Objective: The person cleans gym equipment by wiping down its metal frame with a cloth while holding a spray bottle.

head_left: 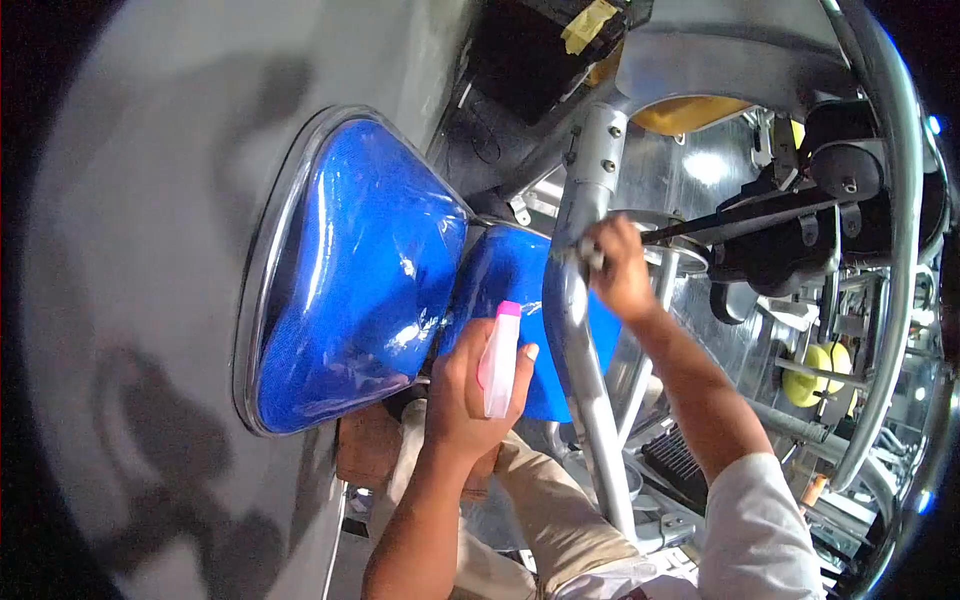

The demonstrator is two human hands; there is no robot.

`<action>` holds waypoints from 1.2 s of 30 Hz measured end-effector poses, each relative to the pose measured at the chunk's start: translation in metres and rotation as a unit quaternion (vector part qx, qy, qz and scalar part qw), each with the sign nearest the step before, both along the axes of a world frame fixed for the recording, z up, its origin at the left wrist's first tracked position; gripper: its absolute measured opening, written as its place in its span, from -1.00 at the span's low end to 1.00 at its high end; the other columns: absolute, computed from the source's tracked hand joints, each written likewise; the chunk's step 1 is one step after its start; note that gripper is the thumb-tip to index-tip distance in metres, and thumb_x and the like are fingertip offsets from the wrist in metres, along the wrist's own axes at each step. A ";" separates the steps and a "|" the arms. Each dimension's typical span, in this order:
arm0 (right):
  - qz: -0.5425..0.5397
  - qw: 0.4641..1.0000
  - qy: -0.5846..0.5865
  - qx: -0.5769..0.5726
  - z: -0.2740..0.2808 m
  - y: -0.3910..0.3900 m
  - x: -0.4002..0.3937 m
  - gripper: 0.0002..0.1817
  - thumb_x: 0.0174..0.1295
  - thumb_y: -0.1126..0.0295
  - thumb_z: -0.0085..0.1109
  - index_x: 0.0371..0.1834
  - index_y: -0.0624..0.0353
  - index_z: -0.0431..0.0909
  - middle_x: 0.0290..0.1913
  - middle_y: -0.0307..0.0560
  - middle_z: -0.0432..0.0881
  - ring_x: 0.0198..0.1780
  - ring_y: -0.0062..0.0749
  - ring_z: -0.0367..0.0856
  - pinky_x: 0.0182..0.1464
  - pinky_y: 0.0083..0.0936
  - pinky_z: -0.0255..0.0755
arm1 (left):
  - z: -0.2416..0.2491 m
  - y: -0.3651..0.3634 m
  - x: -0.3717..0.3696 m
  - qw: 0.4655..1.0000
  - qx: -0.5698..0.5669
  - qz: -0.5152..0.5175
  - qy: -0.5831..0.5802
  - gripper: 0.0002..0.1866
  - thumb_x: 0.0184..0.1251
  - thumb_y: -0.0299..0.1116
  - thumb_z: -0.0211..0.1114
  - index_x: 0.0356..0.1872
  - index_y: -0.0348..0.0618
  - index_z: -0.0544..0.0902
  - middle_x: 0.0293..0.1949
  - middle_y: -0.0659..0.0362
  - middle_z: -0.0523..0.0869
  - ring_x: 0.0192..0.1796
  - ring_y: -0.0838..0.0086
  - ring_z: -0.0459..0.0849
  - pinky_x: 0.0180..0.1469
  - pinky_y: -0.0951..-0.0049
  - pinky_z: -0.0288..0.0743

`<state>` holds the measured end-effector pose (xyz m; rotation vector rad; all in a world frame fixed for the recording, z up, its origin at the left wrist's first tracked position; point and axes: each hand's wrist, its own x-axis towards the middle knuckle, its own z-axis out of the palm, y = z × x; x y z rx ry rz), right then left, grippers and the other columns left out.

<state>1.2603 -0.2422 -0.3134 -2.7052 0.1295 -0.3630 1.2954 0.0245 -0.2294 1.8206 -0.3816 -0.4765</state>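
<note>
My left hand is wrapped round a spray bottle, with its white and pink trigger head showing above the fingers. The bottle's body is hidden by the hand. Beside the bent silver metal tube, my right hand is closed at the tube's edge. Something small and greyish shows at its fingertips, too blurred to name. Under and behind the left hand are a blue seat cushion and a larger blue backrest, both with a shiny, clear plastic-like surface.
A grey wall rises on the left. Metal frame tubes and dark machine parts crowd the right side. A yellow round object sits among them. Below are a brown block and my trousered legs.
</note>
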 end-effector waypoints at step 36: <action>-0.063 0.996 0.023 -0.066 0.014 -0.007 0.037 -0.67 -0.10 0.63 0.19 -0.18 0.17 0.57 -0.12 0.13 0.51 -0.04 0.22 0.44 0.03 0.00 0.41 | -0.006 -0.003 -0.003 1.000 -0.004 -0.013 -0.017 -0.73 0.24 -0.33 0.41 -0.22 -0.28 0.55 -0.33 -0.09 0.65 -0.30 -0.01 0.68 -0.25 0.18 0.54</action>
